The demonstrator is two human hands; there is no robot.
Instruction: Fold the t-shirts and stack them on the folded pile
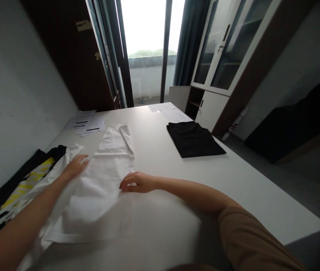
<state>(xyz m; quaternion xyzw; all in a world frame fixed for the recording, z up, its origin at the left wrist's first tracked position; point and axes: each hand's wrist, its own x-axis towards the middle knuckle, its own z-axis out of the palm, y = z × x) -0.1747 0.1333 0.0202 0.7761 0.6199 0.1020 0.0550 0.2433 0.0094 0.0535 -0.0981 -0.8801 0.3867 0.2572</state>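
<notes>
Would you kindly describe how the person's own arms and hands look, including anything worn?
The left hand and right hand are ungloved, with no watch or bracelet visible. A plain brown sleeve ends near the right elbow; no sleeve shows on the left.

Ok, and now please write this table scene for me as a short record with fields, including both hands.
Surface: smooth white table
Main item: long white fabric garment, laid lengthwise, lightly wrinkled
Left hand: at the garment's left edge; contact unclear
Right hand: fingers curled at the garment's right edge; grip unclear
Right side: folded black cloth, lying flat, apart from the garment
Left side: pile of black, yellow and white clothes
Far left corner: printed white paper sheets
</notes>
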